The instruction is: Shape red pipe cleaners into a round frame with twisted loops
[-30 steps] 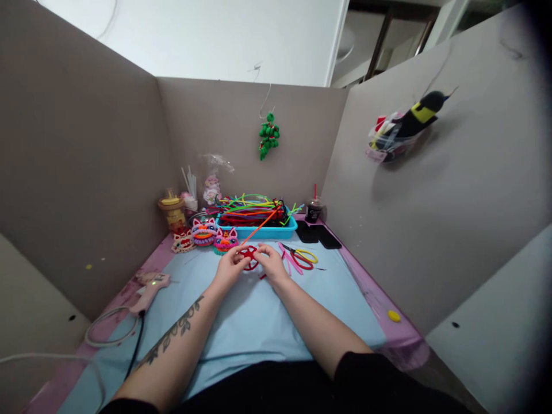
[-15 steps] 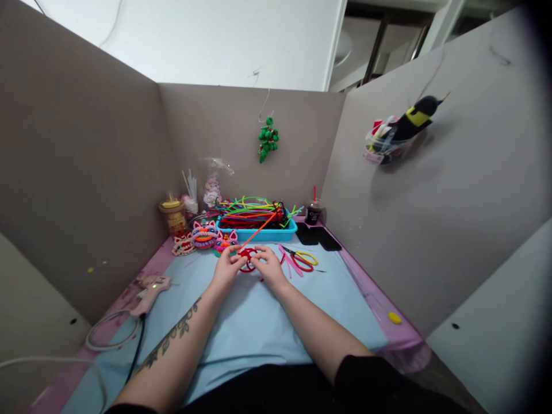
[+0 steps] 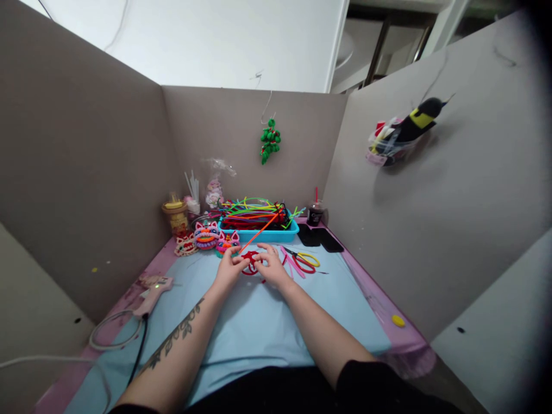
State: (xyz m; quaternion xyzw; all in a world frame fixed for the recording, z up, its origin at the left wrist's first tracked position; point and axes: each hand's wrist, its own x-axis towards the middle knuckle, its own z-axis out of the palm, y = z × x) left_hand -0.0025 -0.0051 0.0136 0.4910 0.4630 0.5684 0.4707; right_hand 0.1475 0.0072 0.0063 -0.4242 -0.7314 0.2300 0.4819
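Between my hands is a red looped piece [image 3: 251,263] that looks bent from pipe cleaners. My left hand [image 3: 230,265] pinches its left side. From that hand's fingertips an orange pipe cleaner [image 3: 260,231] slants up towards the tray. On the opposite side, my right hand [image 3: 271,267] has its thumb and fingertips closed on the red piece, the fingers slightly bent. The fingers partly cover the piece. Right of my right hand lie scissors [image 3: 305,263] with red and yellow handles, beside pink strips [image 3: 295,267].
A blue tray [image 3: 259,236] of coloured pipe cleaners stands behind my hands. Cat-faced figures [image 3: 207,234] sit to its left, near a lidded cup [image 3: 176,215]. Two black phones [image 3: 330,240] and a dark drink [image 3: 315,214] are right. A corded pink glue gun [image 3: 153,296] lies front left.
The fingers of my right hand have shifted slightly on the red piece. The whole view has moved a little; my left hand keeps its hold.
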